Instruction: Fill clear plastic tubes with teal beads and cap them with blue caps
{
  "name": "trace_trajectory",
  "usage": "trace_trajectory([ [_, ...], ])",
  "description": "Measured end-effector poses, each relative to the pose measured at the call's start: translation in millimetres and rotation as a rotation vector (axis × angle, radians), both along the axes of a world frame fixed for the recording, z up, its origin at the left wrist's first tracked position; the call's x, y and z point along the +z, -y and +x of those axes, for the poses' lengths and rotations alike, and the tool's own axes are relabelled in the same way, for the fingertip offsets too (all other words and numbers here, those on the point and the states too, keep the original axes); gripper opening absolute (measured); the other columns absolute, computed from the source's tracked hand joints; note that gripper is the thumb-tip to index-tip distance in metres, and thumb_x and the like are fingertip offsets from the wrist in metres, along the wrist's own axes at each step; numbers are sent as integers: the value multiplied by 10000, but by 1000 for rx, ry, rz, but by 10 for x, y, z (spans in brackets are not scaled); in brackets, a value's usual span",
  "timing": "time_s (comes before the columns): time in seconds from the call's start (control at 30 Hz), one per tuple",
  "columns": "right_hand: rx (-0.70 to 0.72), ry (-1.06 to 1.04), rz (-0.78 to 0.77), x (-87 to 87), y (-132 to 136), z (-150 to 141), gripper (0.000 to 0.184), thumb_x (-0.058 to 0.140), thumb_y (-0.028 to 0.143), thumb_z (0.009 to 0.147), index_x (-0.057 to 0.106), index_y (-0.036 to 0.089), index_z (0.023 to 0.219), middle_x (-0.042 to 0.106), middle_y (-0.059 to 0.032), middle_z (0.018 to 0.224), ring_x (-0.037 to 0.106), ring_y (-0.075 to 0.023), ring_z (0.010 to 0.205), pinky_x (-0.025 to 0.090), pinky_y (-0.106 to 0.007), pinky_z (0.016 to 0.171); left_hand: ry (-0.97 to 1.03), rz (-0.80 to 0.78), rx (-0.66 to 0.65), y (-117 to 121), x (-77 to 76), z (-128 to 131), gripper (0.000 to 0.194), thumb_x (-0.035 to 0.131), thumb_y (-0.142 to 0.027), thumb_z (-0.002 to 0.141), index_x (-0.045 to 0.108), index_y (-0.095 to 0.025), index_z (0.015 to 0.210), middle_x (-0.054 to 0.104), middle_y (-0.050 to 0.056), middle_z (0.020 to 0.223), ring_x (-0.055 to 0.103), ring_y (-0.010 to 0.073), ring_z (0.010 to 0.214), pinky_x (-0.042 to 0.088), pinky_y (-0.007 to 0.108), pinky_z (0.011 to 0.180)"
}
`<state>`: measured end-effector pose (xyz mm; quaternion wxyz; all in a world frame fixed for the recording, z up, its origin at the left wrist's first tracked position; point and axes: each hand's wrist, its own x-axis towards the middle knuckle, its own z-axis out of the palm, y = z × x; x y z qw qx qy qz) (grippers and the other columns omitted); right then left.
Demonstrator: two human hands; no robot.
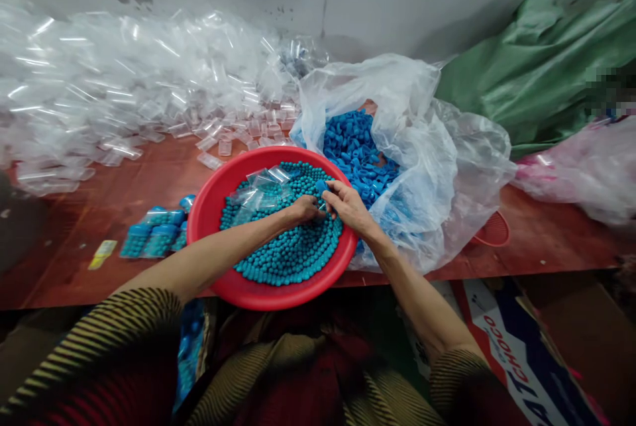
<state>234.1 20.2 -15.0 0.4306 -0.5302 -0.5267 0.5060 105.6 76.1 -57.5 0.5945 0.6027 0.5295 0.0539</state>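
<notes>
A red basin (199, 214) filled with small teal balls (278, 254) sits at the table's front edge. Over its right half my two hands meet. My right hand (350, 207) pinches a blue cap (322, 185) between thumb and fingers. My left hand (304, 210) is closed just beside it, on what looks like a small clear plastic container, mostly hidden by the fingers. Several empty clear containers (263, 191) lie on the balls at the basin's back left. Left of the basin, filled containers with blue caps (161, 237) stand and lie together.
A large heap of clear containers (149, 81) covers the back left. Behind the basin at right, an opened plastic bag (422, 148) holds blue caps (355, 148). A red basket (494, 230), a yellow-and-white packet (103, 254) and a green sheet (536, 75) are around.
</notes>
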Motion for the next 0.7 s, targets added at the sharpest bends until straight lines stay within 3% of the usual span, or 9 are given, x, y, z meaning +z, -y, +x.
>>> trace_trajectory([
  [0.1,-35,-76,41,1,11,9,323,503,294,809,533,178,1110,518,43,665,473,-68,470,392,-183,410,130,-117,15,33,68,-90,242,668,-311,647,516,-163,764,551,-15,637,523,119,546,387,226,493],
  [0.2,-22,-72,36,-6,21,16,399,475,322,836,505,190,1211,565,11,758,516,-82,520,417,-196,431,237,-165,63,76,170,-312,275,671,-325,652,499,-174,804,544,-20,698,533,109,625,414,219,552],
  [0.3,55,107,51,-6,42,-4,388,430,287,867,541,175,1222,601,-13,774,525,-102,548,448,-233,493,348,-181,171,134,268,-524,324,734,-275,597,499,-178,798,497,-52,674,486,77,607,391,198,562],
  [0.4,156,332,165,8,73,-45,346,441,233,869,609,169,1164,649,-42,817,592,-148,717,489,-290,674,476,-195,202,233,349,-646,385,775,-280,572,486,-175,804,526,-55,674,518,75,619,401,200,593],
  [0.47,193,412,221,20,93,-69,328,453,212,867,630,170,1140,670,-53,852,610,-173,840,479,-315,772,528,-235,147,318,399,-679,424,771,-336,596,464,-181,841,580,-31,714,588,111,679,432,223,620],
  [0.57,180,434,228,36,125,-99,317,460,224,876,633,174,1136,679,-44,828,622,-172,813,477,-313,764,556,-274,73,440,476,-674,455,731,-407,652,447,-191,935,604,-8,771,636,160,727,485,266,613],
  [0.7,108,442,262,46,191,-160,316,450,247,888,647,173,1123,690,-51,820,628,-173,762,486,-309,730,540,-200,139,547,531,-629,438,690,-444,676,437,-179,916,553,-33,706,598,124,607,497,249,515],
])
